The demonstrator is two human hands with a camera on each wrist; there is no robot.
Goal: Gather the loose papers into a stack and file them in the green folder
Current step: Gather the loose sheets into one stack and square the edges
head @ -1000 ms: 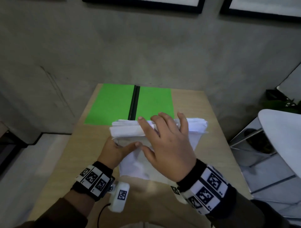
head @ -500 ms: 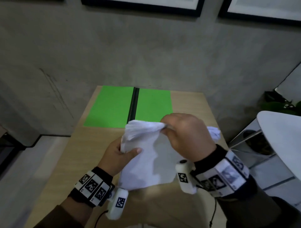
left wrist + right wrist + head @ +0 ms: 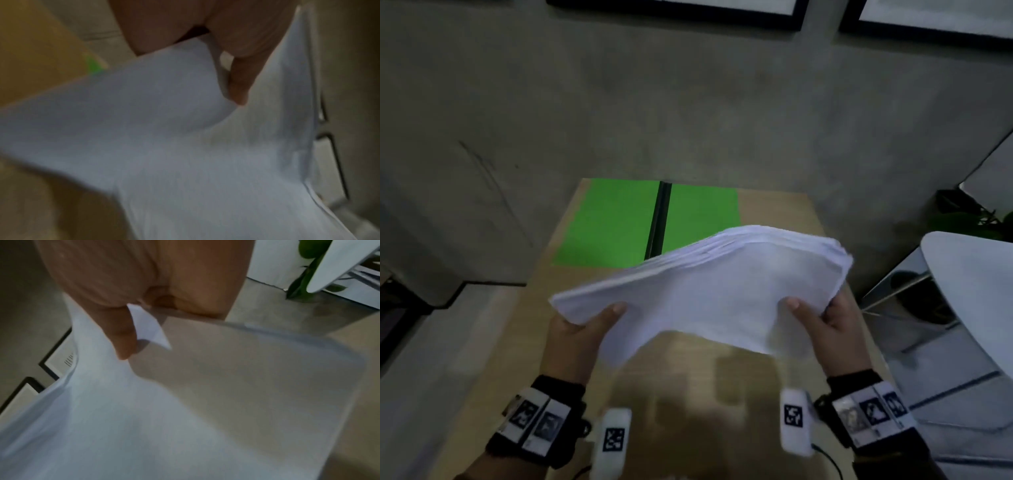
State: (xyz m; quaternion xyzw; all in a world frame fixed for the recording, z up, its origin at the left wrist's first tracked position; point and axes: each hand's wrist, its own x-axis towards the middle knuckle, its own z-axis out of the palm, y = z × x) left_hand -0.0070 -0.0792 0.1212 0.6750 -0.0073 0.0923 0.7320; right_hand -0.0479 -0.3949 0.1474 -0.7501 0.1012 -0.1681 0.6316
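Observation:
A thick stack of white papers (image 3: 715,291) hangs in the air above the wooden table (image 3: 774,212), bowed upward in the middle. My left hand (image 3: 582,325) grips its left edge, thumb on top, and my right hand (image 3: 822,318) grips its right edge the same way. Both wrist views show a thumb pressed on the papers (image 3: 185,146) (image 3: 144,418). The green folder (image 3: 619,226) lies open and flat at the far end of the table, a black spine (image 3: 659,219) down its middle. The stack hides the folder's near right corner.
A grey wall rises right behind the table's far edge, with framed pictures (image 3: 674,10) hung on it. To the right stand a white round table (image 3: 969,291) and a green plant (image 3: 969,219). Floor lies on the left.
The papers were pressed on the table under my right palm, then bunched up in both hands. Now the stack is lifted, spread out wide, with one hand at each side.

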